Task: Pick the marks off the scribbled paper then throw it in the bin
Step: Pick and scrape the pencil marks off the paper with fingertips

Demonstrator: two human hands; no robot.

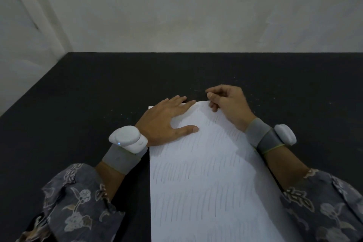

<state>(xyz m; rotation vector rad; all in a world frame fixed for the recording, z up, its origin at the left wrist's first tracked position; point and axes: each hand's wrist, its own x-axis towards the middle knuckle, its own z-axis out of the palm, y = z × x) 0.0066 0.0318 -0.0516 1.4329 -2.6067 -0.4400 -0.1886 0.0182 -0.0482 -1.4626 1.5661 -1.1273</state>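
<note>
Honestly barely started: paper (206,173) full of scribbles, left hand (169,122) spread flat on it, right hand (227,102) fingers pinched together at its top edge, no bin visible

Head view, steeply down, close.

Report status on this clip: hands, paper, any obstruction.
Left hand flat, pressing scribbled paper down. Right hand curled at the paper's far edge; anything pinched too small to tell. Nothing in the way; no bin in view.
</note>
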